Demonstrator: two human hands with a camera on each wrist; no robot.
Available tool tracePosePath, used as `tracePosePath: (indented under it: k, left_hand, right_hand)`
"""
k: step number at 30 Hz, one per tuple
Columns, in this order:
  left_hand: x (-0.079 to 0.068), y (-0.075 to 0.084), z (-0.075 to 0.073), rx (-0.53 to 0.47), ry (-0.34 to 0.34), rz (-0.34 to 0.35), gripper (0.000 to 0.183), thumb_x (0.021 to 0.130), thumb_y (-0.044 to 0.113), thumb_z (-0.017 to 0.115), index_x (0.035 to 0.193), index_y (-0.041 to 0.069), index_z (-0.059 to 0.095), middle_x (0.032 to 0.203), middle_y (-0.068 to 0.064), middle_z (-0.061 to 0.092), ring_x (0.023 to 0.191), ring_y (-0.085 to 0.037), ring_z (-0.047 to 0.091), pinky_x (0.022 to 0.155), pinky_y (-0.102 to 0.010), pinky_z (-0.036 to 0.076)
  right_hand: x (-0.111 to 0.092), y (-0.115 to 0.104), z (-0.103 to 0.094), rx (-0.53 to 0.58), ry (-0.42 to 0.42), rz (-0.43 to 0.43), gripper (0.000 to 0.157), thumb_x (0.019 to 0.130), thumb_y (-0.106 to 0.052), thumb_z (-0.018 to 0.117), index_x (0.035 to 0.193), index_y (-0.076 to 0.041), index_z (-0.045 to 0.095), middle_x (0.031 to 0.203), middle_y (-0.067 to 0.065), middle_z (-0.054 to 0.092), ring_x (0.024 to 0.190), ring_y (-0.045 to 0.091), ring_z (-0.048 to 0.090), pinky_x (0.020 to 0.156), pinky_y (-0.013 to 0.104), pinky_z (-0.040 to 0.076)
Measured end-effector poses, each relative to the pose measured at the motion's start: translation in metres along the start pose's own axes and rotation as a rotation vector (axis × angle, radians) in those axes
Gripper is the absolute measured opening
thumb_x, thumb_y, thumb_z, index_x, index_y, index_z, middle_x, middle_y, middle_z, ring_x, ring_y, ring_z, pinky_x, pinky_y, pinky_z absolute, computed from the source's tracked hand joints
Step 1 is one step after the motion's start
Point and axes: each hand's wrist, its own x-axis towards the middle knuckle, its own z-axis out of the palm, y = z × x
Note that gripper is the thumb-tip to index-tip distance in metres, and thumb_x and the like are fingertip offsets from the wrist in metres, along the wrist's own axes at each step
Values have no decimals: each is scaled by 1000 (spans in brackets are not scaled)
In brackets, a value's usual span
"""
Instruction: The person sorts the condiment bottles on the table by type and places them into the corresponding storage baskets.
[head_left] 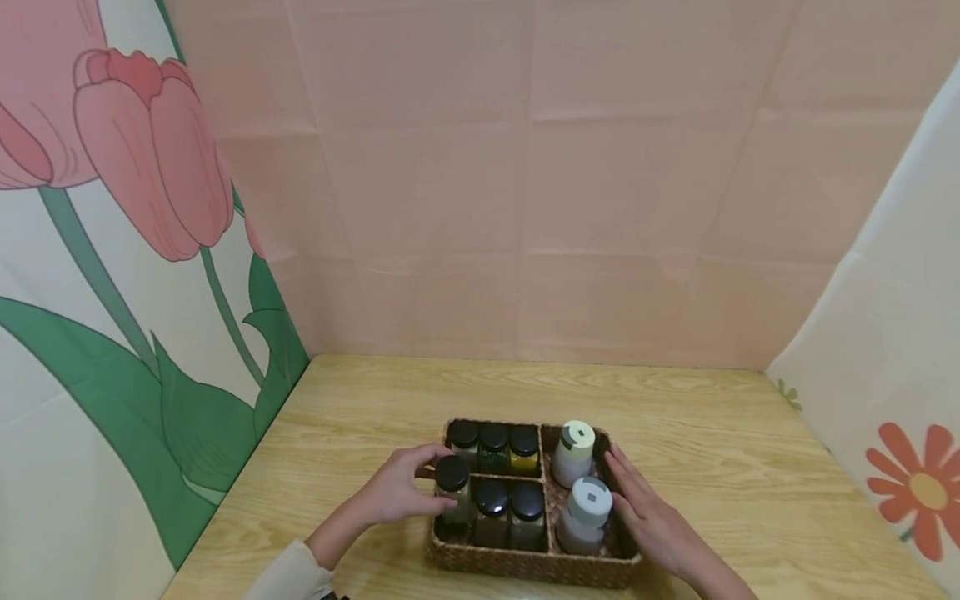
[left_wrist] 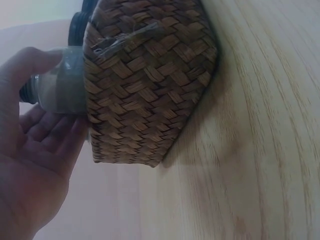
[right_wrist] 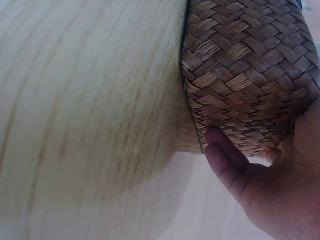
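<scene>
My left hand point(head_left: 397, 487) grips a clear glass jar with a black lid point(head_left: 453, 475) between thumb and fingers, in the front left compartment of a brown woven basket point(head_left: 528, 568). In the left wrist view, this jar point(left_wrist: 70, 82) stands partly above the rim, its lower end hidden by the woven wall point(left_wrist: 145, 85). Beside it sit two more black-lidded jars point(head_left: 492, 500). My right hand point(head_left: 652, 521) lies along the basket's right side, fingers extended. The right wrist view shows its fingertips point(right_wrist: 214, 136) against the outer wall point(right_wrist: 245, 75).
Three black-lidded jars point(head_left: 493, 435) fill the back left compartment. Two bottles with pale caps point(head_left: 588, 504) stand in the right compartment, close to my right hand. The basket is on a wooden table point(head_left: 360, 417), with a pink cloth point(head_left: 525, 208) behind and patterned cloths at both sides.
</scene>
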Motion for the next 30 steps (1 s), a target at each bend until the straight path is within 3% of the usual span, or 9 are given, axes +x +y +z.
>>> tracePosePath:
  k: [12,21,30]
  left_hand:
    - [-1,4,-1,59,-14,-17,46,81,28,85,123,21,67,114,10,70,106,-12,66,99,-36,53]
    - [0,3,1,117,-29,33,47,80,26,86,123,17,67,112,9,70,103,-8,65,99,-36,53]
    - [-1,0,2,156,-49,20,48,82,29,85,125,17,66,113,9,68,103,-8,62,94,-46,55]
  right_hand:
    - [0,-1,0,4,15,-17,58,110,-29,42,161,-8,26,169,14,17,149,40,24,114,62,29]
    - [0,-1,-1,2,11,-13,58,110,-29,42,161,-9,26,169,14,17,149,40,24,114,62,30]
    - [0,0,0,-7,8,-13,57,110,-29,42,161,-9,26,168,15,18,149,39,24,113,61,32]
